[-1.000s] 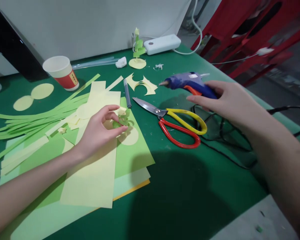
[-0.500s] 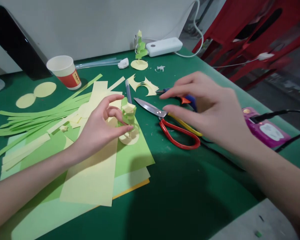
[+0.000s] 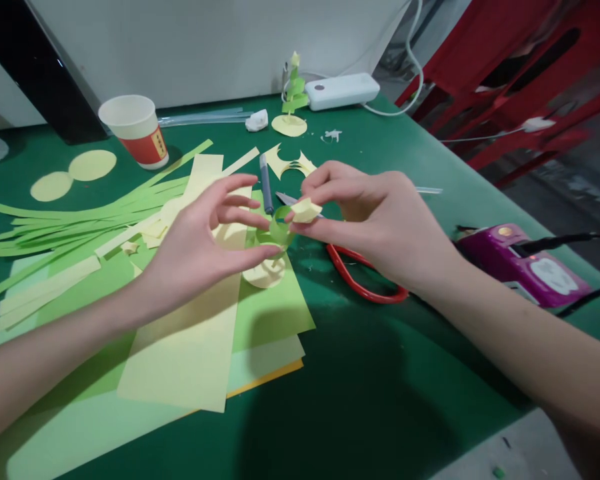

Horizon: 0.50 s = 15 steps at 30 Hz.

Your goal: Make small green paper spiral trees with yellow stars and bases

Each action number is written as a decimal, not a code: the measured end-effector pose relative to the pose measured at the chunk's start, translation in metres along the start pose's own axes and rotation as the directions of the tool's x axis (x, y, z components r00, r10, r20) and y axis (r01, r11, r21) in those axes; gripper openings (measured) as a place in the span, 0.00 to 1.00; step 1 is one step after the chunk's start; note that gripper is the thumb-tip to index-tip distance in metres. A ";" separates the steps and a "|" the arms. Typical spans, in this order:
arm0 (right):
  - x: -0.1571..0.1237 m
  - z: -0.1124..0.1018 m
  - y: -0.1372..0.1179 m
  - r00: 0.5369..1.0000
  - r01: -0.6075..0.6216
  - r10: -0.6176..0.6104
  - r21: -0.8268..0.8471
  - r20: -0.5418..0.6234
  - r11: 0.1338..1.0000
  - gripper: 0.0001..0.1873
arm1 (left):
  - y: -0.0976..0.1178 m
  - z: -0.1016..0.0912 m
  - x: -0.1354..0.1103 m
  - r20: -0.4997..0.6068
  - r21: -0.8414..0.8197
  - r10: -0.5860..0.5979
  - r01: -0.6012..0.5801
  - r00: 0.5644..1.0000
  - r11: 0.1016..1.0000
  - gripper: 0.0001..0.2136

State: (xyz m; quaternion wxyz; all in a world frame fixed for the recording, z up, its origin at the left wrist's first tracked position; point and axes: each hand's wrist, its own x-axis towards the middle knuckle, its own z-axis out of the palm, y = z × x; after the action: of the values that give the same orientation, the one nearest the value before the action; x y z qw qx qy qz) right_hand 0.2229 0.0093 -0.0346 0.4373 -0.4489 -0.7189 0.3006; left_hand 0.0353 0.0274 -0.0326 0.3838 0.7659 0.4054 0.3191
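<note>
Over the paper pile, my left hand (image 3: 205,240) curls around a green paper spiral (image 3: 280,230), with the thumb against its lower part and a fingertip at its side. The upper fingers are spread. Beneath the spiral, a round pale yellow base (image 3: 264,273) lies on the green sheet. My right hand (image 3: 365,213) pinches a small pale yellow paper star (image 3: 306,211) at the spiral's top; whether the two are joined is hidden. Red-handled scissors (image 3: 355,277) lie partly covered by my right hand.
Green paper strips (image 3: 100,217), yellow discs (image 3: 93,165) and a paper cup (image 3: 135,130) are left. A finished-looking paper spiral tree (image 3: 295,93) and a white power bank (image 3: 343,91) stand behind. A purple device (image 3: 525,263) with a cable is right.
My right hand has moved left and closed on the star. The star and spiral top have shifted right, away from above the base. My left hand stays around the spiral.
</note>
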 end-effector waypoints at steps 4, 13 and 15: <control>-0.003 -0.005 0.006 0.995 -0.080 0.089 0.162 -0.046 0.984 0.02 | -0.001 -0.013 0.000 -0.068 0.094 0.068 -0.061 0.995 0.994 0.19; -0.010 0.007 0.019 0.995 -0.069 0.082 0.201 -0.058 0.977 0.05 | -0.036 -0.006 -0.011 0.209 0.301 -0.015 -0.050 0.978 0.952 0.17; -0.012 0.010 0.022 0.998 -0.040 0.048 0.160 -0.050 0.986 0.05 | -0.038 -0.003 -0.013 0.240 0.310 0.017 -0.093 0.971 0.946 0.16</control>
State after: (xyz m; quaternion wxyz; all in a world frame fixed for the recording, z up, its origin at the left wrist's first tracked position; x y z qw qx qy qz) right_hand 0.2253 0.0075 -0.0613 0.4840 -0.4363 -0.6706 0.3545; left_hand 0.0125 0.0316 -0.0658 0.2909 0.8611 0.3818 0.1678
